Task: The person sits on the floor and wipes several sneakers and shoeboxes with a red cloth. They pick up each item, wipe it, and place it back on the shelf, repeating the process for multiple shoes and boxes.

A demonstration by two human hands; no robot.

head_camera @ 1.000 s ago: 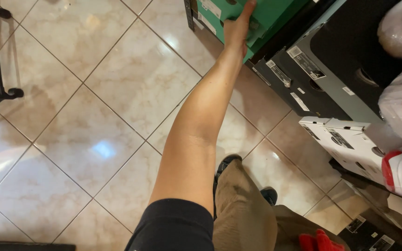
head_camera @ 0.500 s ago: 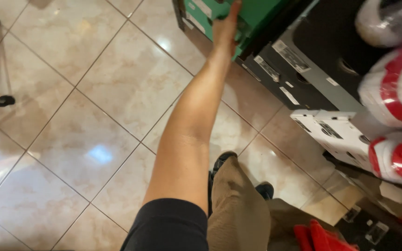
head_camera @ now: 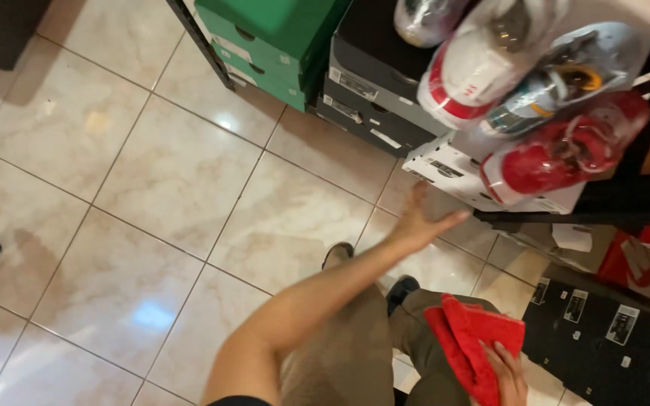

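Above a glossy floor (head_camera: 175, 173) of large beige marbled tiles, the head view looks straight down along the person's bare left arm, which runs from the lower middle of the frame up and to the right. The left hand (head_camera: 419, 219) hangs in the air with fingers spread wide and thumb out, holding nothing; it is nearest the white shoe box (head_camera: 456, 171) at the foot of the stack, close to it but not touching. Low at the right, the right hand (head_camera: 507, 372) is closed on a crumpled red cloth (head_camera: 469, 342), soft and folded, lying against the khaki trouser leg (head_camera: 347, 353). Dark shoe tips show below the arm.

Along the top stand stacked cardboard boxes: green boxes (head_camera: 272, 37) at the left, dark grey boxes (head_camera: 374, 94) beside them. On these lie shoes wrapped in shiny clear plastic, a red and white shoe (head_camera: 468, 79) and a red shoe (head_camera: 565, 150). Black boxes with small white labels (head_camera: 603, 338) lie at the lower right. Light glares off the tiles.
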